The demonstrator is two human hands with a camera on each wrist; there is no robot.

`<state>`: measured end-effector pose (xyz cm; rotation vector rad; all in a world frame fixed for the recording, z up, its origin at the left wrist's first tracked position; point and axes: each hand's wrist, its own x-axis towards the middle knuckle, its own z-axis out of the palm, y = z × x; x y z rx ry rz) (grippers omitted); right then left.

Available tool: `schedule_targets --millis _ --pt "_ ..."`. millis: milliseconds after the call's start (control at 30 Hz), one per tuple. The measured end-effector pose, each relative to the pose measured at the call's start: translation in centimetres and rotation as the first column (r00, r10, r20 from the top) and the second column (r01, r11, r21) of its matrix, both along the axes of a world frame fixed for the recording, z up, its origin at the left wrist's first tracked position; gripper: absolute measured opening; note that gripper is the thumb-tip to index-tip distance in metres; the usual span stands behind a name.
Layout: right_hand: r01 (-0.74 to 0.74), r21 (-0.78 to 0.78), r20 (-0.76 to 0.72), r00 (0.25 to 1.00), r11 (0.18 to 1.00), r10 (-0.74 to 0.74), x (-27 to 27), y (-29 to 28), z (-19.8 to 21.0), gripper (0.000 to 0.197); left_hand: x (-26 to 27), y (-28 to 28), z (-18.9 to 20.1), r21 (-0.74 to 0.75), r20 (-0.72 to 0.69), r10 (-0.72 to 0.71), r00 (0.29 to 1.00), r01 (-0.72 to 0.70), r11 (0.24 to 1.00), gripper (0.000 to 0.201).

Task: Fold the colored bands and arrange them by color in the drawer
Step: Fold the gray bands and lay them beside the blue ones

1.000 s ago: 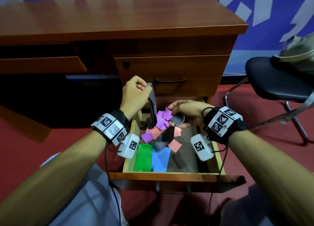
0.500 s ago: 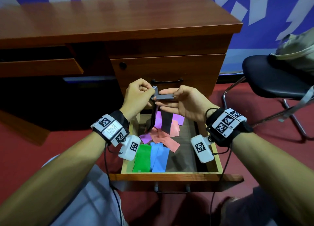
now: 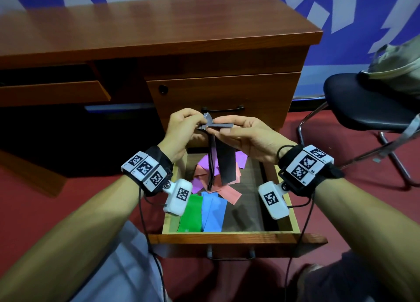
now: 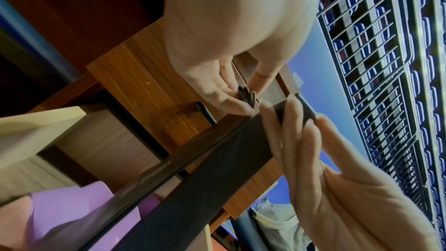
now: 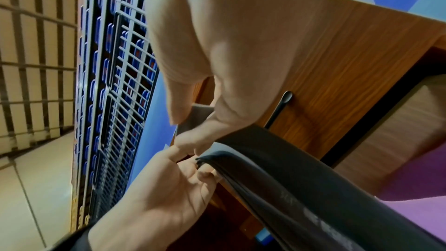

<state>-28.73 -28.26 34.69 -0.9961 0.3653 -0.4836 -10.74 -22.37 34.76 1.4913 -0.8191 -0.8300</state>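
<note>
A dark grey band (image 3: 223, 163) hangs doubled over the open drawer (image 3: 227, 234). My left hand (image 3: 200, 124) pinches its gathered ends (image 4: 246, 96) between thumb and forefinger. My right hand (image 3: 218, 129) pinches a flat end of the same band (image 4: 296, 110), thumb on top and fingers beneath, right beside the left hand. In the drawer, a folded green band (image 3: 191, 213) lies at the front left with blue bands (image 3: 213, 210) next to it. Loose pink bands (image 3: 229, 190) and purple bands (image 3: 241, 159) are heaped behind, partly hidden by the hanging grey band.
The closed upper drawer with a black handle (image 3: 222, 109) stands just behind my hands, under the wooden desk top (image 3: 159, 28). A black chair (image 3: 363, 106) with a bag on it stands to the right. Bare drawer floor (image 3: 250, 210) shows at the front right.
My right hand rose out of the drawer with the lower end of the grey band and brought it to the left hand. The band now hangs doubled.
</note>
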Motion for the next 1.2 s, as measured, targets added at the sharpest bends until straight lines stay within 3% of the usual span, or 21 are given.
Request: schedule_targets --millis 167,367,500,600,700,867,1067,1133,1200 --pt "0.16 -0.207 -0.185 0.962 0.965 -0.199 0.4 -0.3 -0.7 0.026 0.1 0.1 0.2 0.003 -0.005 -0.02 1.0 0.02 1.0 0.012" --pt "0.033 -0.341 -0.192 0.976 0.939 -0.104 0.8 -0.6 -1.6 0.034 0.2 0.6 0.6 0.101 -0.077 -0.232 0.97 0.239 0.966 0.013" --pt "0.007 -0.453 -0.277 0.949 0.891 -0.148 1.3 -0.5 -2.2 0.029 0.2 0.7 0.3 0.132 -0.138 -0.262 0.955 0.28 0.951 0.014" --pt "-0.052 -0.608 -0.368 0.902 0.792 -0.224 1.2 -0.8 -2.6 0.032 0.5 0.6 0.1 0.143 -0.162 -0.27 0.949 0.293 0.945 0.01" --pt "-0.104 -0.756 -0.427 0.827 0.647 -0.366 1.0 -0.7 -2.8 0.048 0.3 0.6 0.0 0.139 -0.139 -0.302 0.943 0.321 0.937 0.01" --pt "-0.122 -0.835 -0.407 0.793 0.536 -0.454 1.0 -0.1 -2.3 0.051 -0.1 0.7 -0.4 0.11 -0.122 -0.316 0.941 0.329 0.938 0.01" --pt "-0.075 -0.851 -0.364 0.797 0.519 -0.482 1.3 -0.1 -2.8 0.04 -0.5 0.6 -0.8 0.097 -0.118 -0.3 0.947 0.311 0.945 0.01" --pt "0.006 -0.83 -0.322 0.811 0.557 -0.489 1.6 -0.2 -3.0 0.038 -0.7 0.6 -0.8 0.09 -0.158 -0.287 0.945 0.303 0.949 0.009" --pt "0.111 -0.753 -0.286 0.833 0.648 -0.474 2.0 -0.1 -3.1 0.038 -0.8 0.6 -0.7 0.074 -0.209 -0.274 0.939 0.295 0.953 0.013"
